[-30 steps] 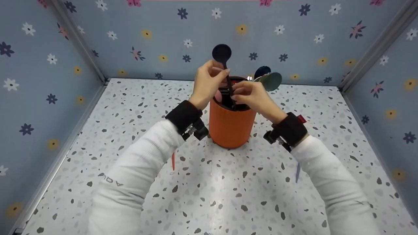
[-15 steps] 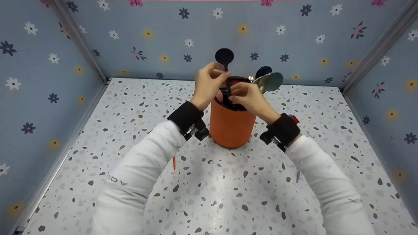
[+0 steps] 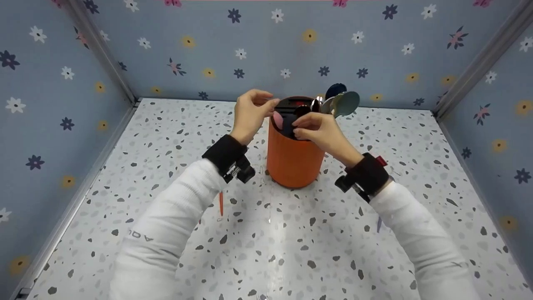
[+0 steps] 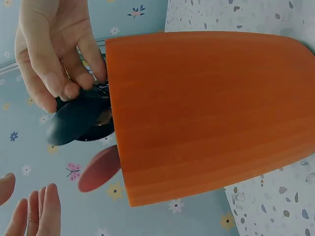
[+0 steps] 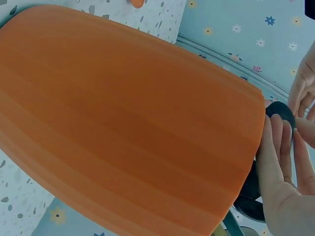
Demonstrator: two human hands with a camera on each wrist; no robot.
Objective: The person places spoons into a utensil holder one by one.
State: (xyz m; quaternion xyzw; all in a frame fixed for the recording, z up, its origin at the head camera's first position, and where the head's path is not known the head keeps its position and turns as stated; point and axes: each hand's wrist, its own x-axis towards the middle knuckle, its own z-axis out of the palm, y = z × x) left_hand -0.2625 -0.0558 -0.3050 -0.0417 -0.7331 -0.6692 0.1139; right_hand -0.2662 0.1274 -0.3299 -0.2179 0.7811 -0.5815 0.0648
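A black round-bowled spoon stands low in an orange utensil holder, its handle hidden inside. In the left wrist view the dark spoon bowl is blurred just outside the rim. My right hand is over the holder's opening. Its fingertips are right at the bowl, the fingers fairly straight in the right wrist view. To the left of the rim, my left hand hovers with nothing in its fingers. A pink utensil sticks up at the holder's left side.
A green spoon and a dark blue one lean out of the holder at the right, among shiny metal utensils. An orange slim object and a purple one lie on the speckled table near the sleeves. Flowered panels enclose three sides.
The black spoon has dropped from standing tall above the holder to low in its opening. My left hand has let go of it and moved left and down; my right hand stays near the rim.
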